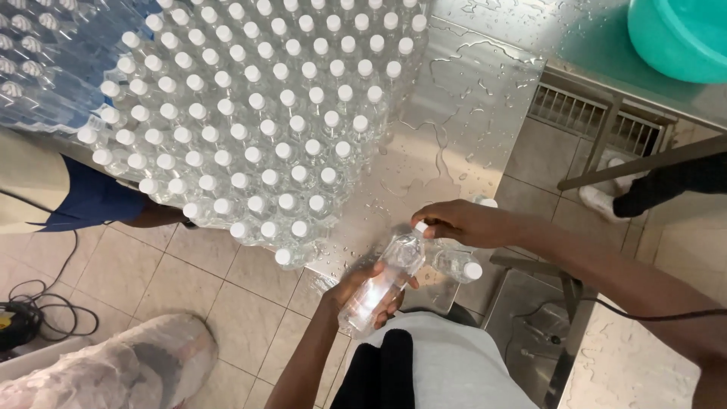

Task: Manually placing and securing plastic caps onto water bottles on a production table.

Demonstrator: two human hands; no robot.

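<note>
While the left hand grips a bottle past the table edge at lower centre, the right hand pinches its cap; wet bare steel lies above.

Well over a hundred clear plastic bottles with white caps stand packed together across the upper left and centre of the frame, too many for an exact count. Three more bottles sit apart at lower centre: one held bottle, one lying bottle, and one whose cap alone shows. One teal basin occupies the upper right corner.
</note>
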